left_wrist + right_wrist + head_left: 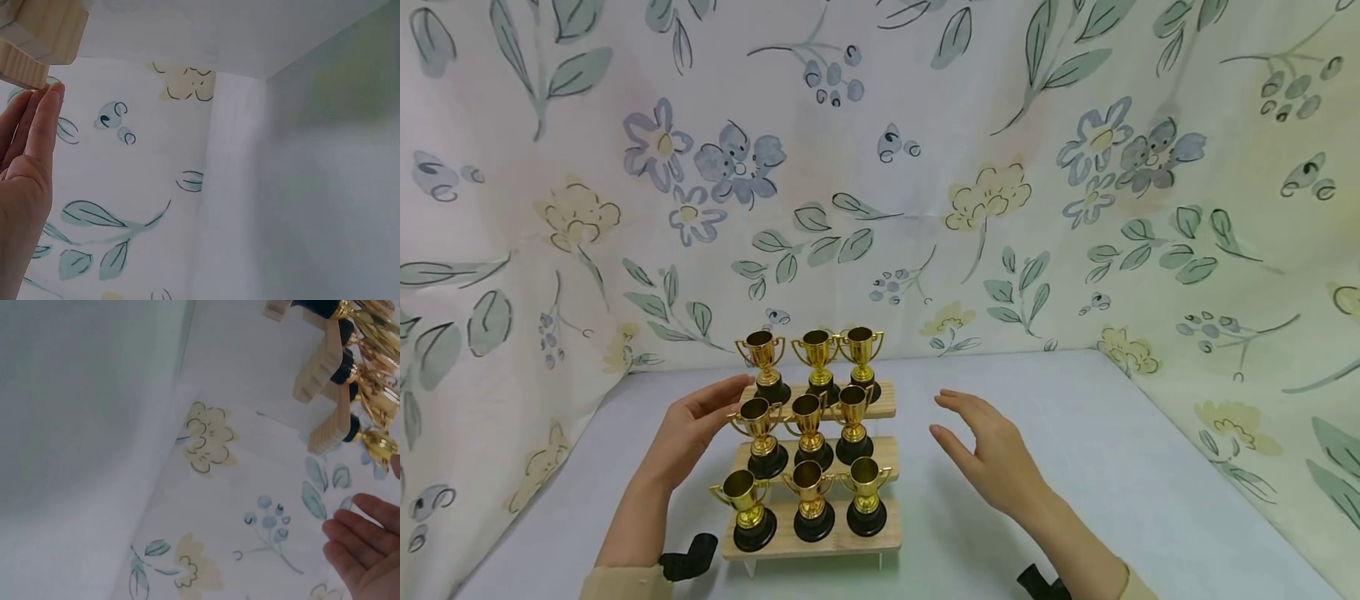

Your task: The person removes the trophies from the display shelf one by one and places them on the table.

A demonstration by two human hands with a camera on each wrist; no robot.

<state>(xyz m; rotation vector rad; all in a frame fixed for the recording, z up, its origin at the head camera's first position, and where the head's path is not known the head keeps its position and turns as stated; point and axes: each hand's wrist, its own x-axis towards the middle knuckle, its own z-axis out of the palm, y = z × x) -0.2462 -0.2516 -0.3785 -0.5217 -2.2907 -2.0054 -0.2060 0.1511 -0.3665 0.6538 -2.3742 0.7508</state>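
Small gold trophy cups on black bases stand in three rows of three on a tiered wooden stand (812, 546). One trophy (750, 508) is at the front left and another (861, 354) at the back right. My left hand (688, 425) is at the stand's left side, its fingers fairly straight, by the upper tiers; in the left wrist view the fingertips (53, 94) meet or nearly meet a wooden tier end (25, 65). To the right of the stand, my right hand (988, 454) hovers apart from it, holding nothing, fingers loosely extended.
A white cloth covers the table (1112, 467). Behind and at both sides hangs a floral-print curtain (880, 183). Black wrist straps (688, 560) show at both wrists. Short pale legs (750, 568) hold up the stand's front tier.
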